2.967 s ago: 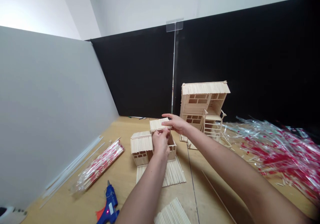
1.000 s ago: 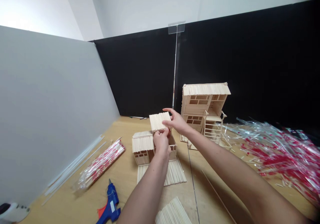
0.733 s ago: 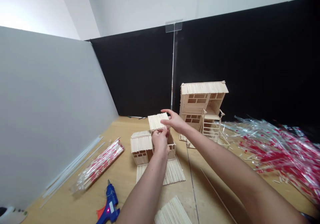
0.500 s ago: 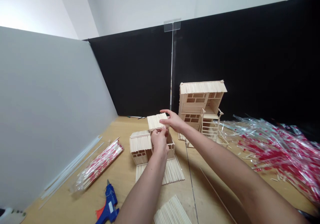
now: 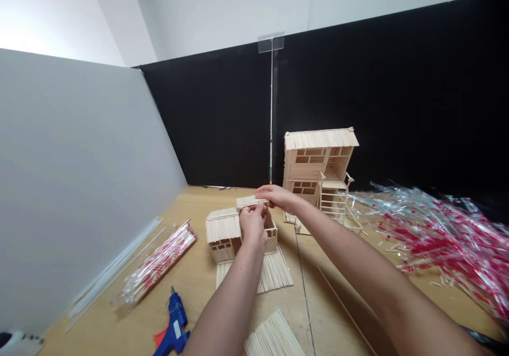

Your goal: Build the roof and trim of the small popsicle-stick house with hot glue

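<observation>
A small stick house [image 5: 225, 228] stands on a slatted stick base [image 5: 276, 272], its left part under a slatted roof. At its back right is a roof panel of sticks [image 5: 245, 201], now seen nearly edge-on. My left hand [image 5: 253, 222] pinches the panel's near edge between thumb and fingers. From the right, my right hand [image 5: 276, 197] grips the panel's right end, fingers over its top; its thumb is partly hidden. The open-topped room [image 5: 272, 234] below shows beside my left hand.
A taller stick house [image 5: 320, 173] stands at the back right, beside a heap of plastic wrappers [image 5: 441, 239]. Leftward lie a bagged bundle of sticks [image 5: 159, 263], glue sticks [image 5: 113, 271] and a blue glue gun [image 5: 175, 321]. A loose slatted panel [image 5: 274, 336] lies in front.
The roof panel has tipped from showing its broad upper face to lying flatter, nearly edge-on. My right hand has come down with it; my left hand has barely moved.
</observation>
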The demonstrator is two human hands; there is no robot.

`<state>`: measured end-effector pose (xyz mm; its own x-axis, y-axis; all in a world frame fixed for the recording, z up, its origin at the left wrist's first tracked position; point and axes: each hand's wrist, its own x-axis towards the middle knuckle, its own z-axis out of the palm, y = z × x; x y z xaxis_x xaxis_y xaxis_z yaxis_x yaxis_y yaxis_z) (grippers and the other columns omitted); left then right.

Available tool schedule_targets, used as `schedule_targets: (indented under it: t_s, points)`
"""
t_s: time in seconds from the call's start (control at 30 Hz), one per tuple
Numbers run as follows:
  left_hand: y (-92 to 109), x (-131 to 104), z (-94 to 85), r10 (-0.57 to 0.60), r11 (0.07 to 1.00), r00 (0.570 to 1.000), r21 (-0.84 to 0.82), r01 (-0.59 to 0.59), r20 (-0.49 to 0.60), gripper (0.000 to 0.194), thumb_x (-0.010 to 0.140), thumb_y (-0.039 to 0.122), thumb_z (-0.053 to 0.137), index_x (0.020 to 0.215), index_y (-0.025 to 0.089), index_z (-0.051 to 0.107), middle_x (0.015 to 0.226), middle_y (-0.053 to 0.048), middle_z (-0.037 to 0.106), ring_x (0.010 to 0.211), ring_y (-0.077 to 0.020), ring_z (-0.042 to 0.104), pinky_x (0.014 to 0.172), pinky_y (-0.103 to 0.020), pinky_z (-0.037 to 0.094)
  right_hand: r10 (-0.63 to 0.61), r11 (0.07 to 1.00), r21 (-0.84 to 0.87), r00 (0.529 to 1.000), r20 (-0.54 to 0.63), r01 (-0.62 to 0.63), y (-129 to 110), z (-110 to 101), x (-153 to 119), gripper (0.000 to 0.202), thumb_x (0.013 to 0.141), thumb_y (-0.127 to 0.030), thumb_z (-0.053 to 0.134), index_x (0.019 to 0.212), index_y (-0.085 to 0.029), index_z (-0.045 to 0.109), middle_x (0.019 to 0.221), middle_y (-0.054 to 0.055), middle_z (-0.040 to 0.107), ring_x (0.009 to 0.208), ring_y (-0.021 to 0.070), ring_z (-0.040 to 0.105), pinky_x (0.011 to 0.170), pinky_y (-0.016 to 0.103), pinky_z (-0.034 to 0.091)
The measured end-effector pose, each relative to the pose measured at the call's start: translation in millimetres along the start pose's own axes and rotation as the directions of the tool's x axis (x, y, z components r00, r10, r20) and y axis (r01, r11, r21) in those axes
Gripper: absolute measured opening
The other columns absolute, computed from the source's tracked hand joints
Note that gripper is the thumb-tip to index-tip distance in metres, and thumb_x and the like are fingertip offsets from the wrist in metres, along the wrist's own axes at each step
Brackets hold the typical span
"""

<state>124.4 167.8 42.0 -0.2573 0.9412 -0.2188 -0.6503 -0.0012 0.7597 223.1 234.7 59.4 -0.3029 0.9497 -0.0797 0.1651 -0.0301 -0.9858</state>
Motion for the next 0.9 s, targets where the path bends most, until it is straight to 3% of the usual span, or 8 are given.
schedule_targets:
  t_s: [0.17,0.43,0.6,0.77,0.83,0.9]
  points:
    - [0.9,0.1,-0.1,-0.016,1.000,1.000,0.004,0.016,0.005,0.028,0.068,0.017,0.083,0.064,0.014,0.056,0.059,0.000,0.063,0.056,-0.0092,0.059,0.071,-0.026,0.049,0.028,0.989,-0.150,0.999,0.045,-0.021,-0.1,-8.1,-0.6,0.037,0.074,-0.051,0.074,0.064,-0.017,0.064,0.052,-0.003,0.050,0.043,0.0071,0.030,0.041,0.024,0.019]
    - [1.7,1.0,-2.1,-0.055,0.998,0.998,0.011,0.055,0.036,0.028,0.065,0.020,0.086,0.065,0.013,0.059,0.060,0.001,0.063,0.056,-0.0082,0.058,0.069,-0.024,0.048,0.089,0.964,-0.256,0.995,0.047,-0.074,3.0,-13.3,1.8,0.056,0.071,-0.073,0.065,0.058,-0.019,0.058,0.049,-0.001,0.046,0.043,0.0090,0.032,0.041,0.024,0.026]
    - [6.6,0.0,-5.0,-0.079,0.996,0.993,0.038,0.076,0.084,0.027,0.066,0.020,0.085,0.067,0.012,0.060,0.061,0.001,0.061,0.057,-0.0077,0.057,0.070,-0.024,0.048,0.046,0.963,-0.267,0.999,0.022,-0.039,3.8,-13.7,0.6,0.052,0.072,-0.072,0.065,0.063,-0.021,0.063,0.047,-0.001,0.048,0.044,0.0104,0.036,0.043,0.024,0.031]
    - [11.6,-11.2,-13.0,-0.085,0.990,0.985,0.121,0.067,0.149,0.020,0.068,0.013,0.083,0.069,0.012,0.063,0.069,-0.004,0.065,0.062,-0.0094,0.059,0.073,-0.025,0.048,-0.025,0.959,-0.281,1.000,-0.013,0.020,1.7,-11.6,-9.7,0.056,0.080,-0.071,0.055,0.077,-0.018,0.074,0.052,0.002,0.055,0.048,0.0130,0.043,0.047,0.026,0.036]
    - [15.3,-19.6,-20.5,-0.084,0.985,0.981,0.163,0.055,0.175,0.018,0.066,0.010,0.083,0.074,0.012,0.067,0.073,-0.006,0.068,0.064,-0.0115,0.061,0.072,-0.026,0.047,-0.093,0.957,-0.280,0.995,-0.038,0.079,0.3,-10.0,-16.3,0.057,0.084,-0.068,0.051,0.084,-0.017,0.076,0.063,0.005,0.064,0.060,0.0171,0.054,0.056,0.028,0.042]
    - [23.1,-26.8,-31.1,-0.024,0.970,0.976,0.242,-0.030,0.217,0.018,0.064,0.010,0.083,0.075,0.013,0.069,0.073,-0.006,0.068,0.066,-0.0134,0.061,0.072,-0.026,0.046,-0.181,0.948,-0.278,0.981,-0.066,0.156,-0.8,-8.2,-23.1,0.054,0.088,-0.063,0.050,0.090,-0.016,0.076,0.083,0.009,0.072,0.080,0.0216,0.061,0.071,0.032,0.047]
